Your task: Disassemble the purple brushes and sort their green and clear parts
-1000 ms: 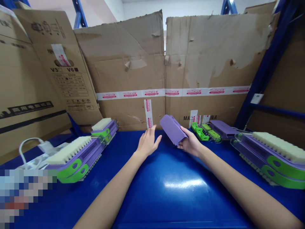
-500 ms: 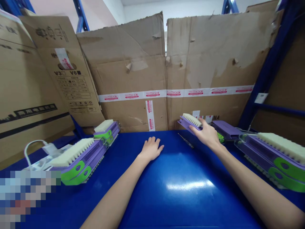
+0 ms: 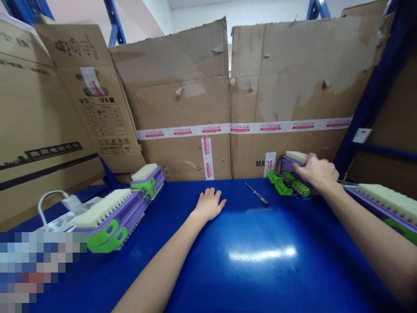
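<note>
My left hand lies flat on the blue tabletop, fingers a little spread, with nothing in it. At the back right, my right hand is closed around a purple scrubber half with a cream ribbed pad, pad facing up. Just below and in front of it are several green plastic parts. My wrist and fingers hide part of the purple housing and what lies behind. A screwdriver with a clear handle rests on the table between my hands.
Assembled purple-and-green scrubbers stand along the left side, beside a white power strip with a plugged-in charger. Another scrubber is at the right edge. Cardboard sheets wall off the back, and a blue rack post rises at right.
My right hand has moved right with the scrubber half, bringing it over the back-right pile and uncovering the green parts. My left hand stays in place.
</note>
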A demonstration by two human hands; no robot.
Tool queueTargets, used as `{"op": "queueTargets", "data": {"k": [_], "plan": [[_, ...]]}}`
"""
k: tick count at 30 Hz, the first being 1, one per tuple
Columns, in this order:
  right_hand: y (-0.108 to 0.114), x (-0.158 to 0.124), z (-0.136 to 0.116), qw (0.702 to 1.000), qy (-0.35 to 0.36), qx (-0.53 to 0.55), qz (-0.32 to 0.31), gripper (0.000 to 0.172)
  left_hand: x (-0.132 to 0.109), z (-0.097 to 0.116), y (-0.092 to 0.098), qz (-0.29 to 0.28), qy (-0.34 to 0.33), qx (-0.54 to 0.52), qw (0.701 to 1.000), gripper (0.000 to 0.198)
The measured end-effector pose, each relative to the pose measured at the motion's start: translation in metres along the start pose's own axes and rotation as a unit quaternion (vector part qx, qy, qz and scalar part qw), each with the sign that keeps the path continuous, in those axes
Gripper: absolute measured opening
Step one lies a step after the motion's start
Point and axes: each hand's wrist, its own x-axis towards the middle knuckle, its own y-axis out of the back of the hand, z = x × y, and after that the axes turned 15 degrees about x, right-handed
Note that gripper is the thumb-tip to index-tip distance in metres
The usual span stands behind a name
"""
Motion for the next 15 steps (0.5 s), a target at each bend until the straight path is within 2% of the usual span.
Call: {"op": "queueTargets", "data": {"k": [5, 15], "plan": [[0.0, 0.017, 0.013, 0.998, -0.049, -0.039, 0.0, 0.062, 0.0, 0.001, 0.002, -0.001, 0.0, 0.001, 1.0, 0.043], [-0.006, 0.036, 0.033, 0.994, -0.106, -0.012, 0.004, 0.064, 0.0, 0.001, 0.001, -0.004, 0.001, 0.003, 1.0, 0.042]]}}
